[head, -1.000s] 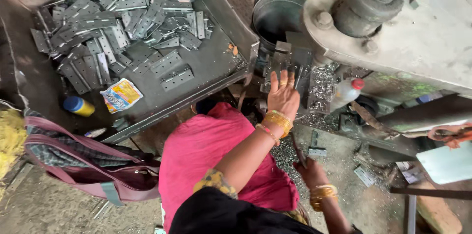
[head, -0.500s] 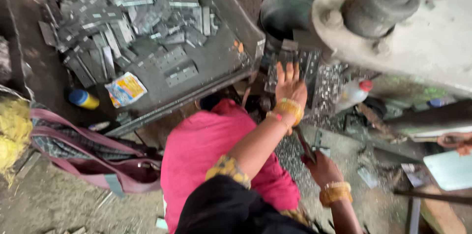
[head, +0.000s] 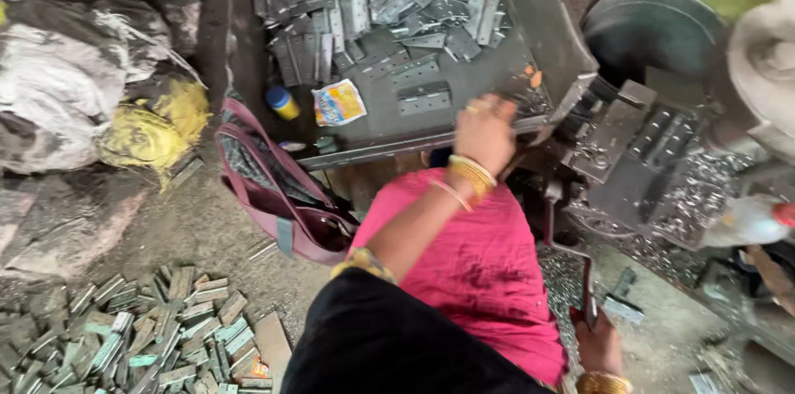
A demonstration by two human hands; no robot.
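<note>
My left hand, gold bangles on the wrist, rests over the near rim of a grey metal tray, fingers curled down so I cannot see what they hold. The tray is heaped with flat metal hinges, and one hinge lies just left of the hand. A small press machine stands to the right of the hand. My right hand is low at the right, closed around the dark lever handle of the press. My pink-covered lap lies between the hands.
A maroon bag leans beneath the tray. In the tray lie a blue-and-yellow bottle and a small packet. Several hinges are piled on the floor. Sacks sit at left. Metal chips and a white bottle are by the press.
My left hand has drawn back from the press die to the tray's near rim. The view has swung left and down, bringing the floor pile into sight. The right hand stays low.
</note>
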